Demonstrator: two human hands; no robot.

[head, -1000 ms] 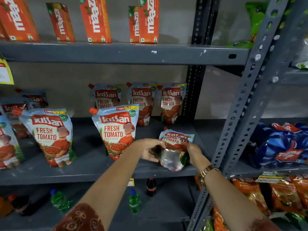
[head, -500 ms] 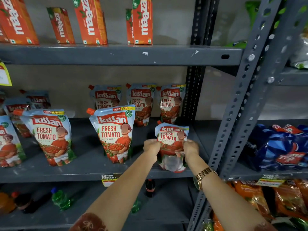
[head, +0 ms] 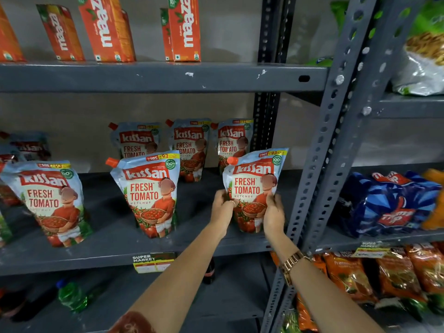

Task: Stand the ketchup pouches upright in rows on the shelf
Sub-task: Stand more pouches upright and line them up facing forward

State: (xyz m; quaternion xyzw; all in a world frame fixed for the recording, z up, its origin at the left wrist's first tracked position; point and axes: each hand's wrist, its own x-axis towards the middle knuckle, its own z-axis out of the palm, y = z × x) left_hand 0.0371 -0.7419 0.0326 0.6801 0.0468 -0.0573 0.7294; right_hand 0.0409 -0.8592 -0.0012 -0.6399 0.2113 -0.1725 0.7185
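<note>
A Kissan ketchup pouch stands upright at the right end of the grey shelf, label facing me. My left hand grips its left edge and my right hand grips its right edge. To its left in the front row stand a second pouch and a third pouch. Three more pouches stand upright along the back wall. Further pouches at the far left edge are partly cut off.
Orange Maaza juice cartons stand on the shelf above. A perforated grey upright sits just right of my hands. Blue snack packs fill the neighbouring shelf, orange packets lie below, and bottles stand on the lower shelf.
The held pouch was tipped forward with its silver base showing; both hands have raised it upright and set it further back on the shelf.
</note>
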